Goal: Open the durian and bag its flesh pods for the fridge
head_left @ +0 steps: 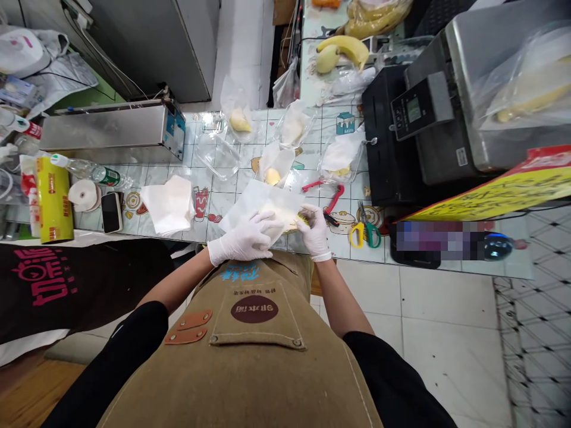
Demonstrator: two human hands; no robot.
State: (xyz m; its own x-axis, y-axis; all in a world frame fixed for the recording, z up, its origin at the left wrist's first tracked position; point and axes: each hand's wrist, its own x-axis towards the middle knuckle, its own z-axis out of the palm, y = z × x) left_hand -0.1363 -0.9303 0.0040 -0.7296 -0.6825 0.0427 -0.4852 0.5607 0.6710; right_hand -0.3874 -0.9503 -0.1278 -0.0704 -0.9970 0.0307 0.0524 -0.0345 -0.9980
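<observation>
My left hand (250,238), in a white glove, has its fingers folded over a white paper sheet (241,205) at the counter's front edge. Inside the paper lies a pale yellow piece of fruit (291,224), mostly hidden. On its right end, my gloved right hand (316,232) closes its fingers and thumb. Just beyond, a paper-lined clear tray (273,160) holds another yellow piece. Similar lined packs stand farther back: one (238,116) at left, another (294,125) in the middle and a third (343,157) at right.
Red-handled pliers (332,199) and yellow-green scissors (363,232) lie right of my hands. A paper stack (169,205), a phone (111,212) and a bottle (91,171) are left. A scale (419,113) stands right. Bananas (348,50) lie behind; someone's dark apron (80,291) shows at left.
</observation>
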